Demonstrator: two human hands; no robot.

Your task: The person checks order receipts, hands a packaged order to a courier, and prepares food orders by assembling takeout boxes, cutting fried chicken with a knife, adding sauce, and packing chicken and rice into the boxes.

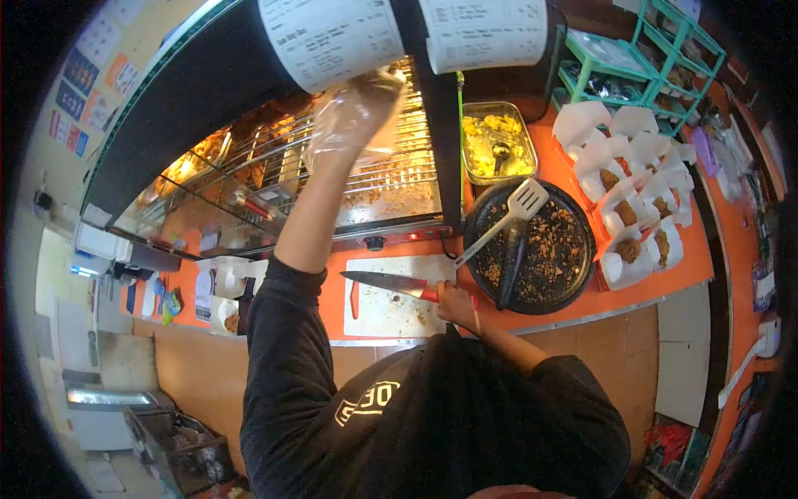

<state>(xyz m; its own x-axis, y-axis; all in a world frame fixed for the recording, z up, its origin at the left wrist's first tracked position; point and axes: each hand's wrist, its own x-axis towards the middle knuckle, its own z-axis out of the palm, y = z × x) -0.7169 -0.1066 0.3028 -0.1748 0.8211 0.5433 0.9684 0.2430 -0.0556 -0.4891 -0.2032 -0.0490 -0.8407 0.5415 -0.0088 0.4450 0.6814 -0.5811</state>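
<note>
Left hand (353, 116): reaching into the cabinet in a clear plastic glove; we do this well by guiding the fingers in slowly, clear of the wires. Paper slips hide part of it, so we cannot tell how far open it is or whether it grips anything.
Right hand (455, 304): bare, closed around the red handle of our knife; a firm, low hold would suit us while the other arm reaches.
Cabinet (420, 236): lit inside, with a wire rack (399, 158) around our gloved hand.
Surface (337, 312): orange, running in front of us.
Pan (553, 270): round, black and scattered with crumbs, right of our knife, a spatula (486, 239) lying across its rim.
Board (391, 320): white, just in front of us, under the blade.
Knife (382, 281): blade pointing left over the board; we would hold it level, its edge away from our reaching arm.
</note>
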